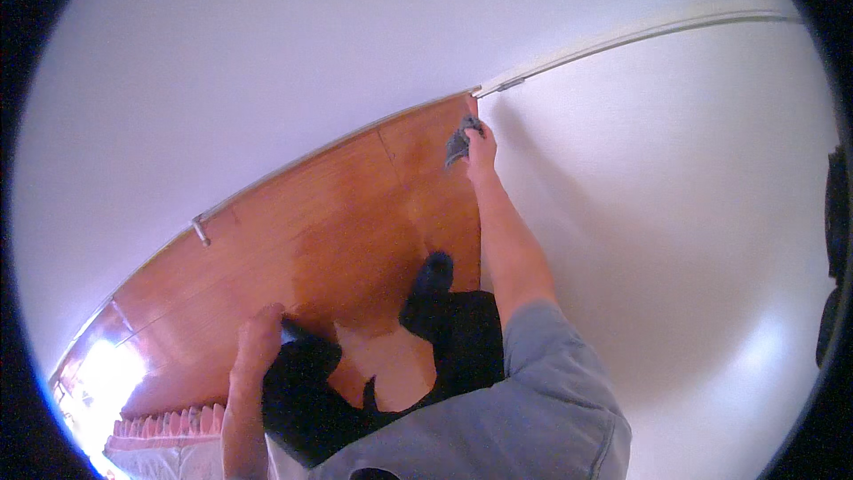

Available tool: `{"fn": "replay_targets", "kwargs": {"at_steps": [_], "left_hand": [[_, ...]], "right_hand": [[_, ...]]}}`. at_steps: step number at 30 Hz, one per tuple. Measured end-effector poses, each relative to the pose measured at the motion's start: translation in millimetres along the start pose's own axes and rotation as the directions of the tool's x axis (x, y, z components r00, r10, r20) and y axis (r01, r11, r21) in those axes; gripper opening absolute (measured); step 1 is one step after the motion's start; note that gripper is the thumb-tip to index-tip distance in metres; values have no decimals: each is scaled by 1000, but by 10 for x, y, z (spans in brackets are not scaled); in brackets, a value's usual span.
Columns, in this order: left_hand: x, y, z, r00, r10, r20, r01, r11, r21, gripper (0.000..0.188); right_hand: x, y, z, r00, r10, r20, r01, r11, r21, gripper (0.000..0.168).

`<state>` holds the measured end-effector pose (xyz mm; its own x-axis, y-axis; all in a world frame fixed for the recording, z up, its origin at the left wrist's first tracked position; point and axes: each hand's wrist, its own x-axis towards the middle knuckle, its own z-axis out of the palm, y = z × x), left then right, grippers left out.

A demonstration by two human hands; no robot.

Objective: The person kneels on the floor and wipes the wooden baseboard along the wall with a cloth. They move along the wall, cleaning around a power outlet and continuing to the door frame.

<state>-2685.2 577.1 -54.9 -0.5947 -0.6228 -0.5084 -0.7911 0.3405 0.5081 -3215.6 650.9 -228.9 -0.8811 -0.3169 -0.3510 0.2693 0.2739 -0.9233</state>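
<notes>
My right hand [481, 150] reaches out to the far corner of the wooden floor [346, 193]. A crumpled grey cloth [460, 141] is gripped in its fingers and hangs over the boards, close to the white panel on the right. My left hand [261, 333] is at the lower left, beside my dark-clothed knee. Its fingers look curled, but blur hides whether anything is in them. A small pale bluish patch shows next to it, too unclear to name.
A pale wall [266, 80] meets the floor along a thin baseboard, where a small metal doorstop [200, 231] sticks out. The white panel [633, 213] borders the right side. Pink ruffled fabric [166, 423] lies at lower left, near bright glare. Dark objects [836, 213] sit at the right rim.
</notes>
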Motion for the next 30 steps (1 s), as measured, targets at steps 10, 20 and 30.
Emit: {"fn": "replay_targets", "kwargs": {"at_steps": [10, 20, 30], "left_hand": [[-129, 740, -480, 893, 32, -449, -14, 999, 44, 19], [-57, 511, -390, 911, 115, -395, -88, 992, 86, 17], [-23, 607, -571, 901, 238, -362, -218, 971, 96, 36]], "right_hand": [[1420, 569, 242, 970, -186, -158, 215, 959, 187, 41], [1127, 721, 298, 872, -485, -72, 441, 839, -318, 41], [834, 597, 563, 944, -325, -55, 298, 914, -277, 42]]}}
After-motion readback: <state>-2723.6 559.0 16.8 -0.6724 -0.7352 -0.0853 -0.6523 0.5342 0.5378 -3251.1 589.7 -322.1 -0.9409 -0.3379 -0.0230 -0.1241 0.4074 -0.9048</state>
